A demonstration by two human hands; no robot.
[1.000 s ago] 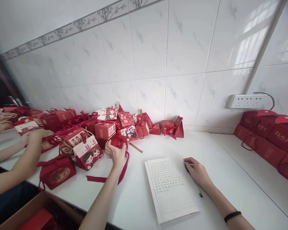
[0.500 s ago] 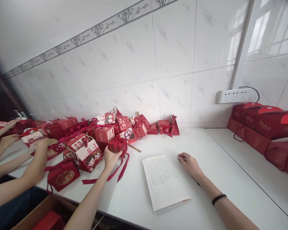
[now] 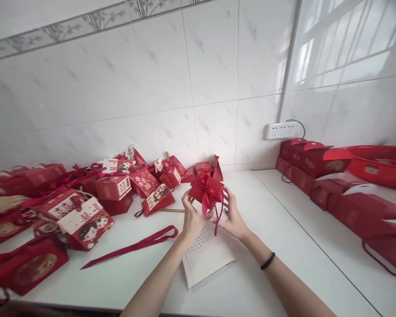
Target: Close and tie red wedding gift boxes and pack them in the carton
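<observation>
A small red gift box with a ribbon bow on top is raised above the notebook, held between both hands. My left hand grips its left side, and my right hand has its fingers around the right side, where a twisted red cord hangs down. Below lies the open notebook with handwritten lines, partly hidden by the hands and box. A loose dark red ribbon stretches over the white table to the left of my left hand.
Many red gift boxes are heaped on the left and along the wall. Rows of red boxes and a red basin stand at right. A power strip is on the wall. Another person's hand shows at far left.
My left hand has lifted the bowed box from the pile and carried it right, over the notebook. My right hand has come up to its other side. The view has turned right.
</observation>
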